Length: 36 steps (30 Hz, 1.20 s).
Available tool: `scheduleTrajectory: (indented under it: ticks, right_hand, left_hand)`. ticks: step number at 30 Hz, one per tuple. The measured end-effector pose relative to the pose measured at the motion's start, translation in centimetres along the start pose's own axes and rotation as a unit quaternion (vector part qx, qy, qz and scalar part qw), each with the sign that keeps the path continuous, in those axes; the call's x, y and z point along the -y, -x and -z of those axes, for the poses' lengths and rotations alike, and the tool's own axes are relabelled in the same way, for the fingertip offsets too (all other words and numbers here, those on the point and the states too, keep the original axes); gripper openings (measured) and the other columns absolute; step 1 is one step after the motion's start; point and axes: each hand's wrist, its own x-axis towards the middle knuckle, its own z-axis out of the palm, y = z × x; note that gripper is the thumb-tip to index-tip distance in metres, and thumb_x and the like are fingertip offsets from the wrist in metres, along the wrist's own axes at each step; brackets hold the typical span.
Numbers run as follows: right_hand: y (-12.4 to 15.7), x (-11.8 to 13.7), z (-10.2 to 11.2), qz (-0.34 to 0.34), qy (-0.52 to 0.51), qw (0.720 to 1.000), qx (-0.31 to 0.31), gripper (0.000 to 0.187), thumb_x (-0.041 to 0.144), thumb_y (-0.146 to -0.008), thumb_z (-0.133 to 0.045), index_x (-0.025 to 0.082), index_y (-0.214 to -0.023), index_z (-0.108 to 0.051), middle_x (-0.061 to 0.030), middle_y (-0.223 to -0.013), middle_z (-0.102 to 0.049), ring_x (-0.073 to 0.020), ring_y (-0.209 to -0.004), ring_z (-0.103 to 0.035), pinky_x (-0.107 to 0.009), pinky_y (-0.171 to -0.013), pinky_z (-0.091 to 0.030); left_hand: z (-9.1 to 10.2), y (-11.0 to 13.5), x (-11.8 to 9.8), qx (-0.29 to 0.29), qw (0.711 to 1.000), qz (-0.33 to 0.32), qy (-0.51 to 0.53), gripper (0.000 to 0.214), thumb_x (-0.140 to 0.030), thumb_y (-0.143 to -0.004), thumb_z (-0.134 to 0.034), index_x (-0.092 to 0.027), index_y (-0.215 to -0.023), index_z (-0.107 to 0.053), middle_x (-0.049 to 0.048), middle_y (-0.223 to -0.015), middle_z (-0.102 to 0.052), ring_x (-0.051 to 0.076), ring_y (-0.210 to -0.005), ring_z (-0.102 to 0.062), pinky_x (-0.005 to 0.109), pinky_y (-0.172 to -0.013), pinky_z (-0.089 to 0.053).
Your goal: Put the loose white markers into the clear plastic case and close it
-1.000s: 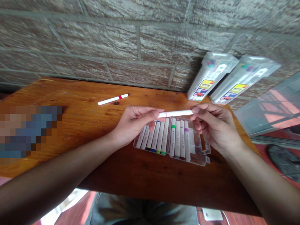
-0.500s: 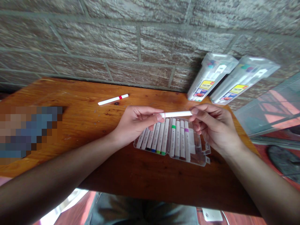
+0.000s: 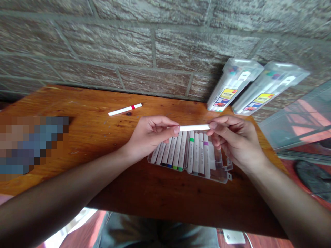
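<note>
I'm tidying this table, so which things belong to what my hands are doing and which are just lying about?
In use: white marker, held by left hand and right hand; open marker case under it.
Lying about: red-banded marker; two closed marker cases against the brick wall.

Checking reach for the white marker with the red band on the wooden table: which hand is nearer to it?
Left. The left hand sits just below-right of the white marker with the red band; the right hand is farther right.
</note>
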Motion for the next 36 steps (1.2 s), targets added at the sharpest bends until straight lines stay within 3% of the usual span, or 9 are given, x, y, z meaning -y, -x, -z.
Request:
scheduleTrajectory:
  ticks: [15,36]
  right_hand:
    - [0.00,-0.17,-0.01,0.011,0.005,1.000,0.022,0.009,0.027,-0.086,-0.089,0.021,-0.085,-0.082,-0.0007,-0.070,-0.076,-0.0080,-0.043,-0.058,-0.018,-0.037,-0.046]
    - [-0.07,-0.32,-0.02,0.022,0.013,0.999,0.026,0.008,0.026,-0.088,-0.087,0.021,-0.086,-0.082,-0.0010,-0.071,-0.077,-0.0077,-0.044,-0.059,-0.018,-0.038,-0.045]
  left_hand:
    - [-0.10,-0.10,0.01,0.000,1.000,0.001,0.021,0.020,-0.018,-0.071,-0.094,-0.013,-0.086,-0.081,-0.0006,-0.069,-0.076,0.006,-0.054,-0.061,0.014,-0.051,-0.049]
    - [-0.02,-0.04,-0.25,-0.003,1.000,-0.008,-0.012,0.013,-0.017,-0.075,-0.089,-0.013,-0.084,-0.080,0.0001,-0.068,-0.076,0.006,-0.053,-0.061,0.015,-0.050,-0.049]
